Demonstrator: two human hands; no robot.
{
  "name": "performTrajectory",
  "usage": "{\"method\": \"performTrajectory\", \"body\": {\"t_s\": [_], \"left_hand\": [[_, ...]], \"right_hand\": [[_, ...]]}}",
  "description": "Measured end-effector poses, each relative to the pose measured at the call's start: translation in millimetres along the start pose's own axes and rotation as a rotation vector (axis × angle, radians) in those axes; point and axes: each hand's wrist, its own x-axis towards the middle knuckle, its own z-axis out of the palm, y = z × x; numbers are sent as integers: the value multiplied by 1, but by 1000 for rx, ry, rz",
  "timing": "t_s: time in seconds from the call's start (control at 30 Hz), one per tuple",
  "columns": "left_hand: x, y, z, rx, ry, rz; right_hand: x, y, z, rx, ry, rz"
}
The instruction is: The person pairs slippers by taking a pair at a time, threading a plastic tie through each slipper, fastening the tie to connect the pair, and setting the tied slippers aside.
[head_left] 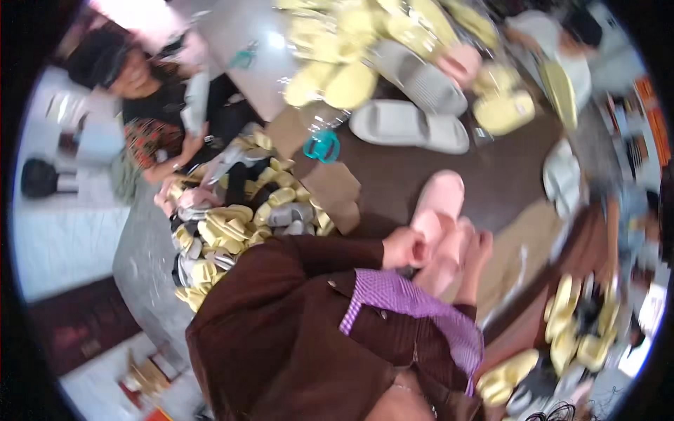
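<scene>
Two pink slide slippers lie close together at the table edge in front of my body. One pink slipper (444, 193) points away from me with its toe on the brown table. The other pink slipper (448, 254) is between my two hands, overlapping the first. My left hand (403, 248) has its fingers curled in at the left side of the pair, by the strap. On the opposite side my right hand (478, 252) grips the nearer slipper's edge, its fingers partly hidden. Motion blur softens both hands.
Yellow slippers (351, 85) in clear plastic and large grey slippers (401, 125) cover the far table. A teal ring (322, 146) lies beside cardboard (330, 188). Mixed slippers (235, 223) heap at left, near a seated co-worker (158, 116). More yellow slippers (564, 303) sit right; other people work there.
</scene>
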Motion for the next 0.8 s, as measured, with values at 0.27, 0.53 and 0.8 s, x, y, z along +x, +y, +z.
{"method": "performTrajectory", "body": {"t_s": [0.27,0.53,0.8], "left_hand": [[40,-19,17,-381,193,-85],[44,-15,44,-338,130,106],[66,-27,30,-302,214,198]], "right_hand": [[12,18,13,102,-166,10],[59,11,54,429,-510,-278],[61,-5,56,122,-516,-287]]}}
